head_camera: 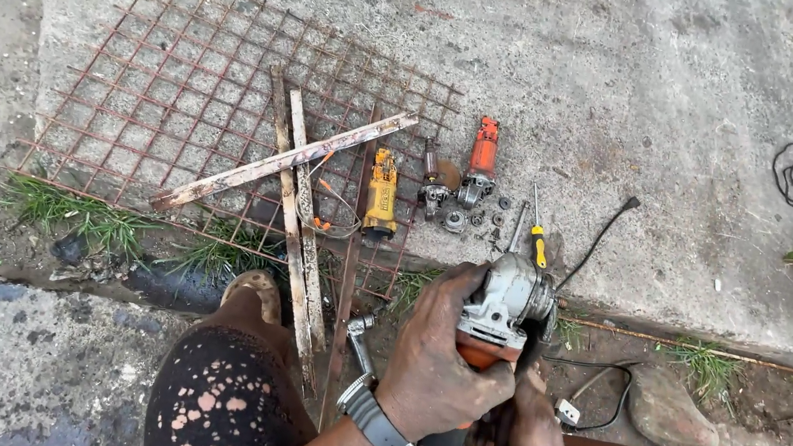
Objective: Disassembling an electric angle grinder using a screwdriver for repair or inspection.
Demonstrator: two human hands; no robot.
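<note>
Angle grinder (505, 302) in left hand (440, 360), right hand (532, 436) underneath.

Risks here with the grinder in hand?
1. Both bare hands, left hand and right hand, grip the angle grinder close to its head; a slip could cut skin.
2. Its black cord trails loose over the dirt by the person's legs and may snag.
3. Small loose parts lie on the concrete and could roll off and get lost.
</note>
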